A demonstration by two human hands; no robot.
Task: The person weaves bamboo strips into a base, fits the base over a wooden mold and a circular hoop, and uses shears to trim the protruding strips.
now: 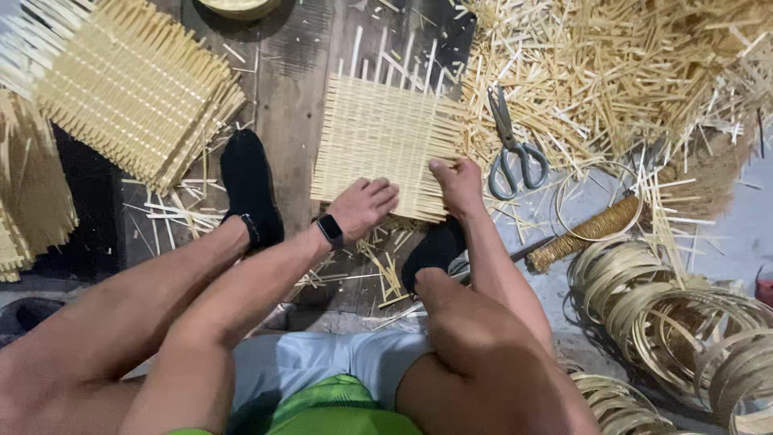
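The left hand (366,205) presses flat, fingers curled, on a square woven bamboo mat (382,145); the right hand (457,184) pinches its splintery edge beside steel scissors (511,145).

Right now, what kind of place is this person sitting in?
Probably a bamboo weaving workshop, on the floor. Both hands press on a half-woven mat, finished mats are stacked to one side, and loose strips, scissors and coiled hoops lie around.

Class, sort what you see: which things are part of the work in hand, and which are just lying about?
In use: woven bamboo mat, left hand, right hand.
Lying about: scissors, stack of finished mats, loose bamboo strips, coiled bamboo hoops.
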